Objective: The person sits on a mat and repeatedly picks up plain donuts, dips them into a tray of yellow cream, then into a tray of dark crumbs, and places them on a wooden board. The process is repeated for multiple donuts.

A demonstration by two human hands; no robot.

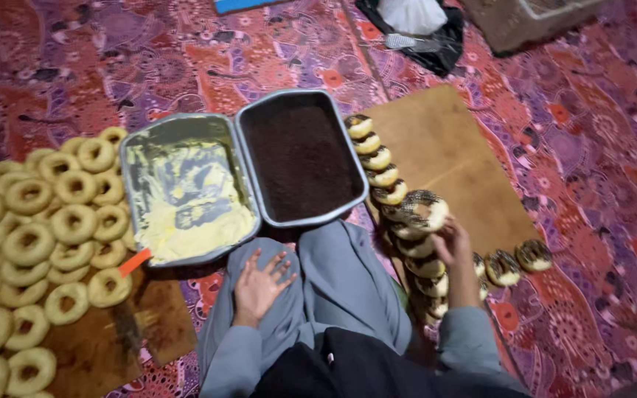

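Right hand [453, 247] in the head view clamps a sprinkle-coated doughnut [423, 210] by its rim above the row on the wooden board [444, 147], left hand [259, 284] rests spread on my knee; I judge it light, soft, its topping easily smeared.

Two dull grey metal trays [133, 147] sit on a patterned woven carpet [591, 147]. The board [451, 155] looks like matt brown wood. Plain doughnuts [74, 223] are smooth; the trouser cloth [333, 280] is soft grey.

A round doughnut [423, 210] topped with dark sprinkles, held tilted over the doughnut row [388, 191] beside the sprinkle tray [300, 158].
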